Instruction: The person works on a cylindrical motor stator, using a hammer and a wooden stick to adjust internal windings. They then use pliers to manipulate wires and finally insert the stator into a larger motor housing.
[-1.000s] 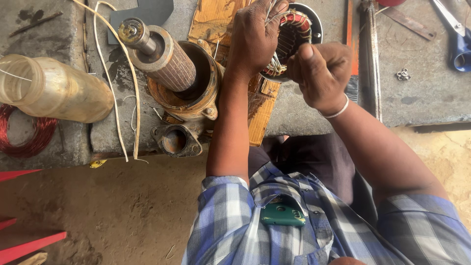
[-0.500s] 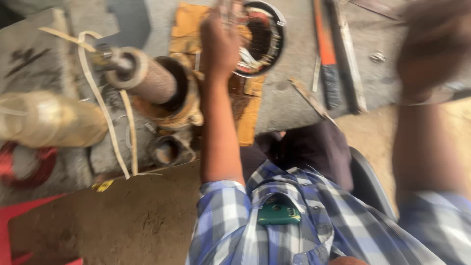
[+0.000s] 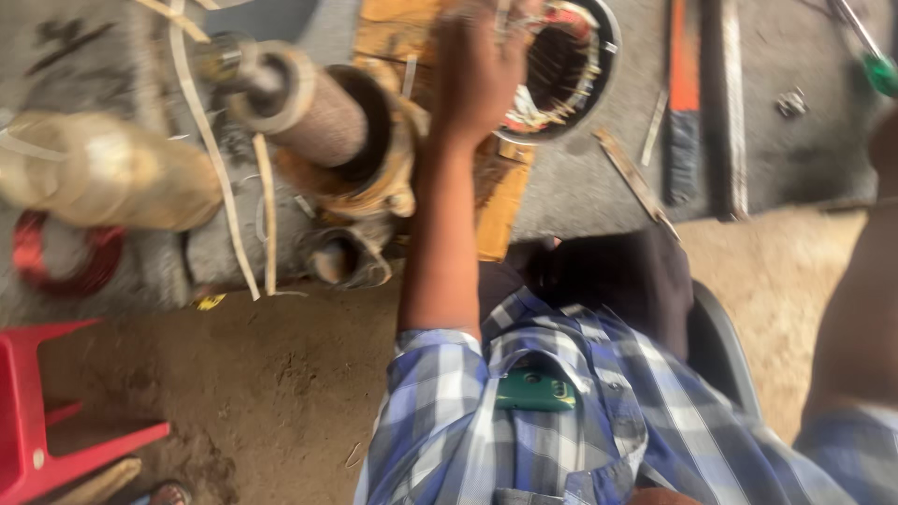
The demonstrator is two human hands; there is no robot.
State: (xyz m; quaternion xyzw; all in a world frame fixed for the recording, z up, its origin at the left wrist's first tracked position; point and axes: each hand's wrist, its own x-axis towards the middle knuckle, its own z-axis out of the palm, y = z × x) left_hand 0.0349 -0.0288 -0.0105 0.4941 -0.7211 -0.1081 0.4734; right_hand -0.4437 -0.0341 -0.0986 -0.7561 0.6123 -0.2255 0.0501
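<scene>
Dusty concrete bench (image 3: pixel 580 187) w/ a dirt floor below, pic's pretty blurry btw. Left hand (image 3: pixel 477 70) is up on the round motor stator (image 3: pixel 561 65) at the top of the bench, fingers over its rim and the copper windings; can't tell if they're pinching anything or just resting. Right hand's off frame, only the forearm (image 3: pixel 856 318) shows at the right edge, so no idea on that grip. Left of the stator: 1 rotor (image 3: pixel 313 108) poking out of 1 rusty housing (image 3: pixel 374 168), 1 clear plastic bottle (image 3: pixel 103 173) lying down, 1 red wire coil (image 3: pixel 61 257). 1 orange-handled tool (image 3: pixel 683 84) to the right. 1 red stool (image 3: pixel 33 411) bottom left.
</scene>
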